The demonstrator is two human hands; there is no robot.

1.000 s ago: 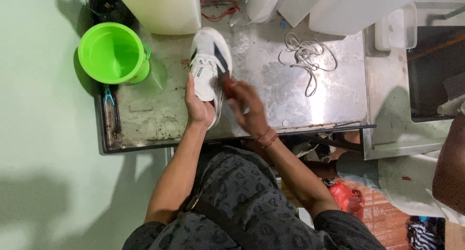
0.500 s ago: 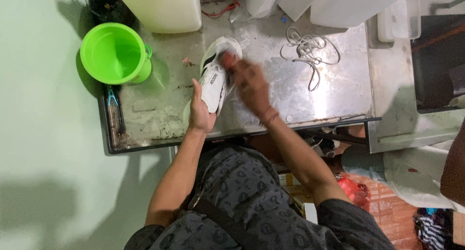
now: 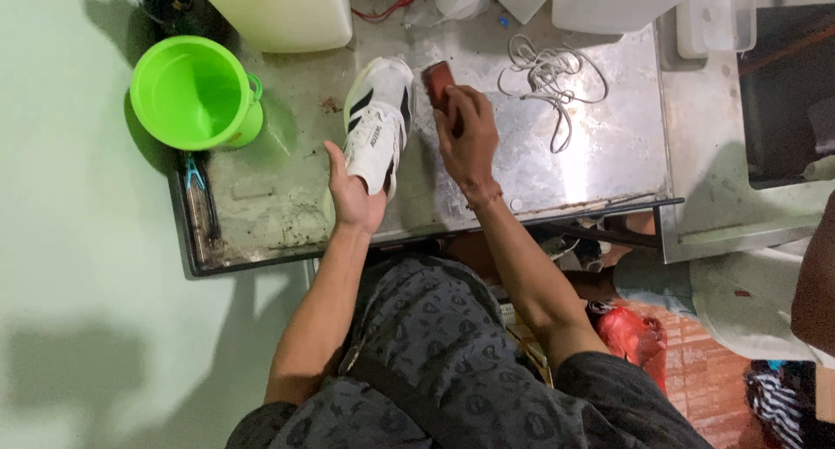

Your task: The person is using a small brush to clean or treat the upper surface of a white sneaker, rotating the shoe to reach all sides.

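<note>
While the left hand (image 3: 352,192) is wrapped around the heel end of the white shoe (image 3: 377,123), pinning it down on the metal table (image 3: 522,166), the right hand (image 3: 468,136) sits just right of the shoe — fingers closed on a reddish-brown brush (image 3: 437,80) up near the toe. Green bucket (image 3: 191,92) is off to the shoe's left, and loose white laces (image 3: 548,75) lie well to its right — past the brush.

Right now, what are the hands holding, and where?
The left hand grips the white shoe at its heel. The right hand holds a reddish brush by its near end.
</note>
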